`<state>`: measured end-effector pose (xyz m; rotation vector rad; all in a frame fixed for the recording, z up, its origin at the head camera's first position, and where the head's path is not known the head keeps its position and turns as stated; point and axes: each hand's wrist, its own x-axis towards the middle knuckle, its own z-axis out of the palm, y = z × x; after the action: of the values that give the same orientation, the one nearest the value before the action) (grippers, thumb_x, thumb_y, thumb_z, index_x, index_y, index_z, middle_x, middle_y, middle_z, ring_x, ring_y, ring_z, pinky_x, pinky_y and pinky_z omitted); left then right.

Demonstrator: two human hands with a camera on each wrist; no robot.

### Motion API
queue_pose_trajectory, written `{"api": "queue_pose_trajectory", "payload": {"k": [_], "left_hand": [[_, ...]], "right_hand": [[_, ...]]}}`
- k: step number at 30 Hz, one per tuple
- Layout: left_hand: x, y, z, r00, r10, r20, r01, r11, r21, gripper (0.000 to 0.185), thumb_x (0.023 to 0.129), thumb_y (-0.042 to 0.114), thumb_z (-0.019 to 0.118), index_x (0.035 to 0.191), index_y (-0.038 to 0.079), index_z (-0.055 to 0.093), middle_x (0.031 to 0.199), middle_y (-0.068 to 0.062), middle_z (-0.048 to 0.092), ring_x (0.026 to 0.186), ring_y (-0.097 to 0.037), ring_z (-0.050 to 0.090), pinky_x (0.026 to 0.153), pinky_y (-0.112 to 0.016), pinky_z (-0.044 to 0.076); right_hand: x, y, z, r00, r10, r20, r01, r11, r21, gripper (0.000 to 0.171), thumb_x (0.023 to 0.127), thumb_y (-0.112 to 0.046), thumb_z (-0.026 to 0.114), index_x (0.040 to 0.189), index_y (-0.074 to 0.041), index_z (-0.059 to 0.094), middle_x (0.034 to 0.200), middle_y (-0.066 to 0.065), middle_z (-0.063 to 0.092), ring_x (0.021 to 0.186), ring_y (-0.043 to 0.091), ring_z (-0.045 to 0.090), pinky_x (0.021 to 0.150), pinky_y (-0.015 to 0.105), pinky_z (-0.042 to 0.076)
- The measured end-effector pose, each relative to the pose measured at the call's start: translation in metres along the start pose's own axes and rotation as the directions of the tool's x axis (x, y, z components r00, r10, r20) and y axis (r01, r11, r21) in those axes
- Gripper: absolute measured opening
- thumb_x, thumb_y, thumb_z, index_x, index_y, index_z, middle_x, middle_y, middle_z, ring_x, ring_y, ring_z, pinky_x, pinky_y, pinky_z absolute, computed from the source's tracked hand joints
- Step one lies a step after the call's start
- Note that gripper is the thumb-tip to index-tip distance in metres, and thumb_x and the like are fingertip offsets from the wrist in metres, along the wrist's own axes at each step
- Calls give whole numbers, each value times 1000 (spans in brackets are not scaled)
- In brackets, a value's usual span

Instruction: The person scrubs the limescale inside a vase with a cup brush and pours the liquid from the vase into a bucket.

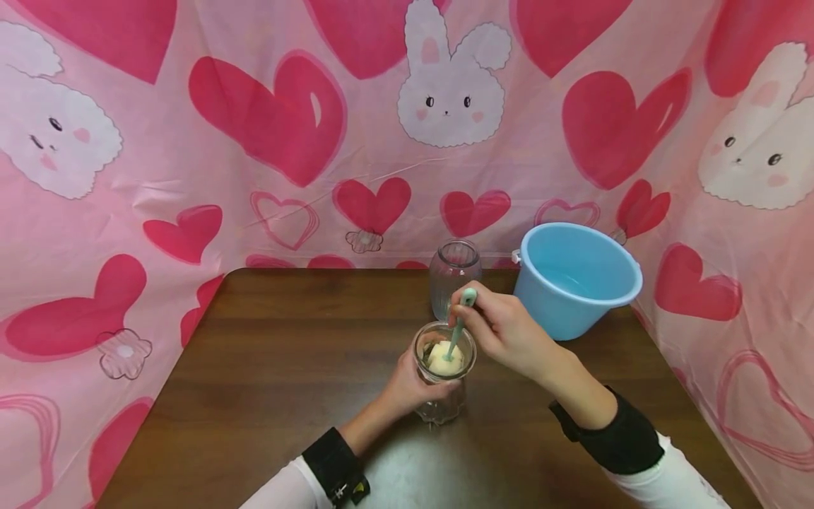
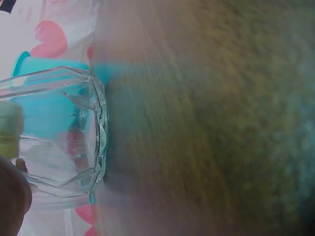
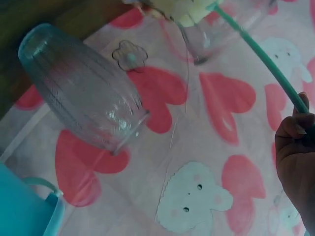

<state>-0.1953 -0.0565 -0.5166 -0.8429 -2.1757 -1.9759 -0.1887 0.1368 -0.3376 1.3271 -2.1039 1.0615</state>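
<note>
Your left hand [image 1: 407,385] wraps the near side of the clear faceted glass jar [image 1: 443,375], fingers curled round its wall; the jar stands upright on the dark brown wooden bench [image 1: 286,353], close in front of you and about mid-width. Your right hand [image 1: 502,329] pinches the top of the slim mint-green plastic brush handle [image 1: 459,325], whose pale yellow sponge head [image 1: 445,359] sits down inside the jar's mouth; so both hands are closed on something, 1 on glass, 1 on the handle.

Judging by the look of it, the jar is stiff, smooth and breakable, and likely slippery if wet; its facets give your fingers edges to bear on, so hold it low round the body rather than at the rim, and keep its base flat on the bench. The handle seems light and a little springy, the sponge soft; grip high on the handle, as you do.

Beyond the jar stands 1 ribbed clear glass jar [image 1: 454,277], empty as far as I can tell; to its right sits a light blue plastic bucket [image 1: 575,277]; a pink cloth printed with hearts and rabbits [image 1: 286,141] hangs behind.
</note>
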Motion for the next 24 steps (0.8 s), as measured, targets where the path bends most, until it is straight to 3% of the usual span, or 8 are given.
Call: {"api": "queue_pose_trajectory", "payload": {"k": [4, 12, 19, 24], "left_hand": [[0, 1, 2, 1000, 5, 2, -5, 1000, -20, 76, 74, 13, 91, 139, 8, 51, 127, -10, 65, 111, -15, 61, 96, -28, 52], [-1, 2, 1, 1000, 1, -13, -1, 1000, -3, 83, 71, 14, 92, 142, 5, 50, 132, -14, 65, 114, -18, 62, 102, -33, 51], [-1, 2, 1, 1000, -27, -11, 27, 1000, 13, 79, 72, 15, 91, 139, 4, 51, 130, -13, 63, 112, -16, 61, 98, -29, 51], [0, 1, 0, 1000, -7, 0, 7, 1000, 6, 76, 73, 14, 91, 138, 7, 51, 129, -11, 63, 111, -15, 61, 97, -28, 51]], "right_hand": [[1, -5, 1, 1000, -18, 14, 18, 1000, -15, 13, 105, -19, 60, 110, -7, 60, 88, 1, 65, 73, 9, 59, 67, 16, 50], [15, -28, -20, 998, -30, -63, 28, 999, -23, 25, 108, -29, 54, 107, -4, 60, 89, 1, 68, 74, 12, 63, 75, 19, 55], [0, -16, -8, 998, 61, -23, -60, 998, 30, 4, 105, -12, 61, 108, -9, 61, 88, -2, 67, 72, 9, 58, 67, 20, 52], [-4, -18, -5, 991, 134, 9, -134, 990, 43, 6, 103, -7, 63, 106, -11, 61, 85, -4, 64, 68, 6, 53, 61, 21, 48]]}}
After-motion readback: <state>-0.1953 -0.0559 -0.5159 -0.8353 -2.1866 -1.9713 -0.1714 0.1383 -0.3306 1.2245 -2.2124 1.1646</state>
